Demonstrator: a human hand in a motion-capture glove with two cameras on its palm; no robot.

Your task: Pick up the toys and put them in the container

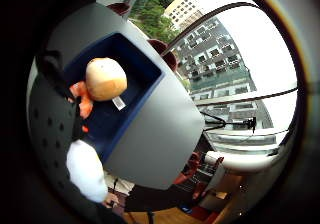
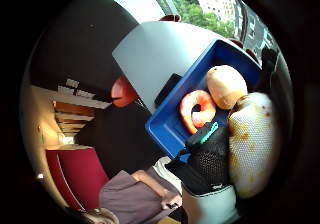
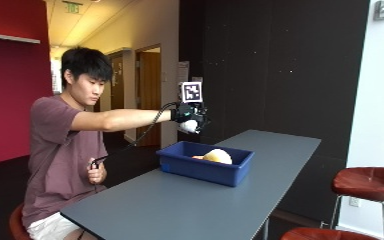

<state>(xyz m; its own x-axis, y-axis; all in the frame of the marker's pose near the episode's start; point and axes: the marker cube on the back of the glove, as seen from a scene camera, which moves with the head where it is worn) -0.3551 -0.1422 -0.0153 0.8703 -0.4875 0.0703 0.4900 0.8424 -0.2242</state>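
While raised, right hand, rectangular plastic bin, round toy

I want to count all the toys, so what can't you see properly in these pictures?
- Outside view: the blue container's wall hides most of the orange toy beside the tan toy.
- Outside view: the gloved right hand is too small to tell how it is held.
- Little finger side view: the glove covers part of the orange toy.
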